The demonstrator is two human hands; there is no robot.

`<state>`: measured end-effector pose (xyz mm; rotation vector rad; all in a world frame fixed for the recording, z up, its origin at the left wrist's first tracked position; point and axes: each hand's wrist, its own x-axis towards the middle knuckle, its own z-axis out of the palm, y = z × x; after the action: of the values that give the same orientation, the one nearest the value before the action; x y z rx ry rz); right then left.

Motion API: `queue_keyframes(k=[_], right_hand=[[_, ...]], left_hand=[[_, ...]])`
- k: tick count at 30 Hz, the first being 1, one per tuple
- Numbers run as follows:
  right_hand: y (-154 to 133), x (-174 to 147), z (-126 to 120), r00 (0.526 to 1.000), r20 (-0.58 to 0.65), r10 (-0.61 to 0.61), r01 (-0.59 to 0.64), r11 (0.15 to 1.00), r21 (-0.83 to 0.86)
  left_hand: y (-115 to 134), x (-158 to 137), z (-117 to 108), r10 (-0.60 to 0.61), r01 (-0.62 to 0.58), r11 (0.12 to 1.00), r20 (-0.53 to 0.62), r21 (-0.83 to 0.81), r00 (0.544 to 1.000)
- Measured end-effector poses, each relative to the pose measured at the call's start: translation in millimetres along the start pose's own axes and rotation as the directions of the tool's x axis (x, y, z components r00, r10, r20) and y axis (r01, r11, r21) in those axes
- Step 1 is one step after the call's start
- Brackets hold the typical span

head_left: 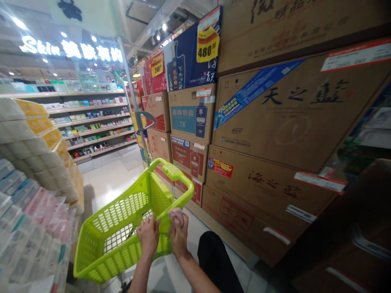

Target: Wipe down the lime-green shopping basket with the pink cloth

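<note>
A lime-green plastic shopping cart stands right in front of me, turned to the left, its basket bare inside. My left hand is closed over the near top rim, fingers curled over the edge. Close beside it, my right hand presses a crumpled pinkish cloth against the cart near the handle. Part of the cloth is hidden by my fingers. Below my arms, a dark-clad knee shows next to the cart.
Stacked cardboard cartons wall the right side, with price labels. Packaged goods and tissue-like packs are piled at left. A metal pole rises behind the cart. Stocked shelves stand farther back, past a tiled floor.
</note>
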<state>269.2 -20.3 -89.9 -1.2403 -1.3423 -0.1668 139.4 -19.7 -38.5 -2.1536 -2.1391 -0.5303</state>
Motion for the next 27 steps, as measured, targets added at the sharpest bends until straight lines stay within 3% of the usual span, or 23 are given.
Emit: queue_keyframes(k=[3,7,9,11,14,17,23,25,27], right_hand=[[6.0,4.0,-2.5,0.991,-0.028,0.129,-0.126,0.988,0.084],[30.4,74.3,-17.6,0.923,-0.227,0.311,-0.300,0.951,0.082],[35.8,91.8,-19.0,0.894,-0.270,0.358,-0.343,0.934,0.103],[33.3,78.1,-13.6,0.905,-0.235,0.356,-0.331,0.933,0.140],[24.6,20.3,-0.1,0.967,-0.088,0.238,-0.217,0.955,0.200],[21.8,-13.3,5.9,0.982,-0.053,0.179,-0.167,0.970,0.177],[27.5,44.8,2.6,0.966,-0.156,0.208,-0.192,0.975,0.109],[26.9,39.6,2.1,0.975,-0.132,0.179,-0.161,0.977,0.140],[25.6,13.4,-0.4,0.989,-0.016,0.148,-0.141,0.966,0.215]], left_hand=[[-3.2,1.1,-0.3,0.015,-0.014,1.000,0.013,-0.012,1.000],[-4.2,2.7,-0.4,0.006,-0.006,1.000,0.025,-0.003,1.000],[-2.3,3.4,0.4,-0.001,0.000,1.000,0.017,0.009,1.000],[0.1,4.1,1.3,0.001,-0.002,1.000,0.004,0.014,1.000],[1.6,5.4,2.5,0.001,-0.001,1.000,0.003,0.019,1.000],[0.0,6.9,3.0,-0.005,0.005,1.000,0.022,0.029,1.000],[0.1,8.5,3.9,-0.018,0.017,0.999,0.028,0.046,0.999],[2.1,9.1,4.6,-0.026,0.025,0.999,0.019,0.041,0.999],[3.7,9.7,5.2,-0.029,0.029,0.999,0.018,0.035,0.999]])
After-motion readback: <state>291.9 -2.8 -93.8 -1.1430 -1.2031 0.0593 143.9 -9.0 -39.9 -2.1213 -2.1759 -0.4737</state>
